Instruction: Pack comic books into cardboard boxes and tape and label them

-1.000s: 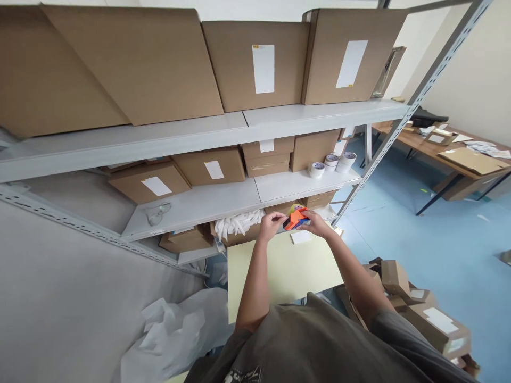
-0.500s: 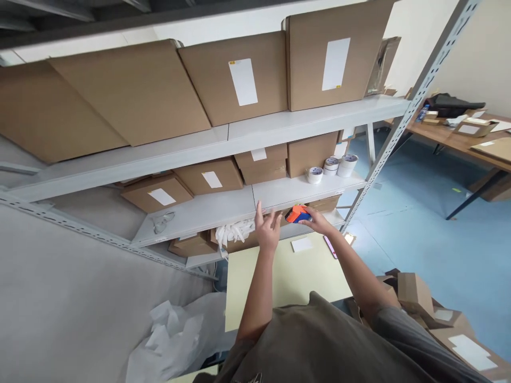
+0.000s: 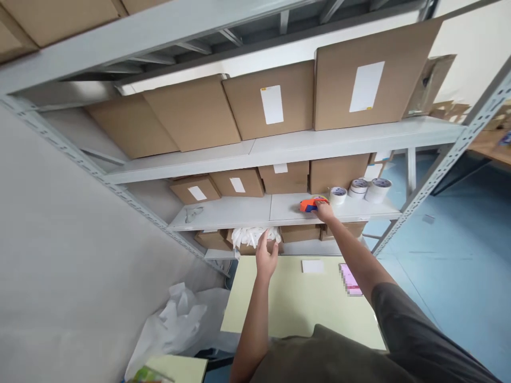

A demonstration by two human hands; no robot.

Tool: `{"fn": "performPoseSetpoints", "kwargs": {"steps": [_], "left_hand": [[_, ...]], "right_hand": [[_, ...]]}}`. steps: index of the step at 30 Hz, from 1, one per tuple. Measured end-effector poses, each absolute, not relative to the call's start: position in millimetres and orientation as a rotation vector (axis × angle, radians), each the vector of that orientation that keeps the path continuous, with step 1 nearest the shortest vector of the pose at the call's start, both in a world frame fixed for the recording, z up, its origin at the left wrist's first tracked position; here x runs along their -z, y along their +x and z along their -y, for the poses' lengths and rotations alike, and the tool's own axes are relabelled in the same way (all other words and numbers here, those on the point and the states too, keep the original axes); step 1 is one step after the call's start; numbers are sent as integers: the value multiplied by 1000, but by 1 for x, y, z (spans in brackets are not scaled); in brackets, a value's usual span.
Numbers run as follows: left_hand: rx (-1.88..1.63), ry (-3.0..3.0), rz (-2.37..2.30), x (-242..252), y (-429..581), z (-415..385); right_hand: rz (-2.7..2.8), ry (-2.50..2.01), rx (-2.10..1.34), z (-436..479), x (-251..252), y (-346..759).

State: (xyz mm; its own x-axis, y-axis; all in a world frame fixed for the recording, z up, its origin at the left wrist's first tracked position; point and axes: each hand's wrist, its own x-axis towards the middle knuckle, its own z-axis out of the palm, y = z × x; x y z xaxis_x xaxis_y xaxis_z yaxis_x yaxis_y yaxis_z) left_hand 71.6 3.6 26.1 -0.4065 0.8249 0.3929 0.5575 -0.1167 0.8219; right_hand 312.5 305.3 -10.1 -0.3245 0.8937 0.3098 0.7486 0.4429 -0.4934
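Note:
My right hand reaches out to the middle shelf and grips an orange and blue tape dispenser, which rests on the shelf next to several rolls of white tape. My left hand hovers lower, fingers spread and holding nothing, just in front of a bundle of white bags on the shelf below. Under both arms lies a pale yellow table top with a white slip and a pink item on it.
Grey metal shelving holds brown cardboard boxes with white labels on several levels. A slanted upright stands at the right. Crumpled white plastic lies on the floor at the left beside a grey wall. Blue floor spreads to the right.
My right hand has carried the tape dispenser up and forward onto the middle shelf. My left hand let go of it, dropped back and opened. The view has tilted upward.

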Motion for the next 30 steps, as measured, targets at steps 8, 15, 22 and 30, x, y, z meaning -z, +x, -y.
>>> {"fn": "performPoseSetpoints", "kwargs": {"steps": [8,15,22,30], "left_hand": [[-1458,1489,-1943,-19,65,6],[-1240,1420,-2052,15,49,25],[-817,1501,-2161,48,39,78],[-698,1367,-2357,50,14,167]], "right_hand": [[2085,-1398,-353,-309,18,295],[2036,-1019,-505,-247,43,277],[2017,-813,-946,-108,142,252],[2283,-573,-1165,-7,180,199]]}}
